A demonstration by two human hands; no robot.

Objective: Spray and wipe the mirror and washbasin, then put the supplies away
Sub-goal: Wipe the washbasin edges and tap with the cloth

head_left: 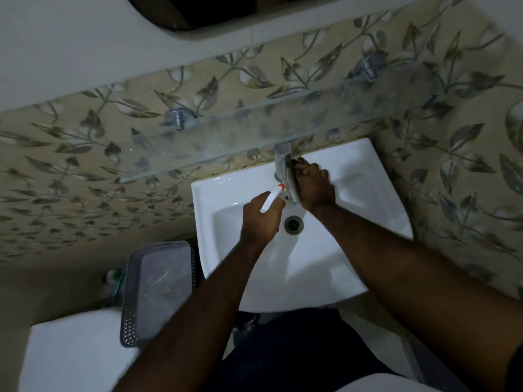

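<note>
A white washbasin hangs on the patterned wall, with a chrome tap at its back and a drain in the bowl. My left hand grips a white spray bottle with a red nozzle, pointed toward the tap. My right hand is closed against the tap's right side; something dark shows at its fingertips, too dim to identify. The mirror shows only as a dark edge at the top.
A glass shelf on chrome brackets juts out above the basin's back. A grey perforated basket sits left of the basin on a white toilet cistern. The wall tiles carry a leaf pattern.
</note>
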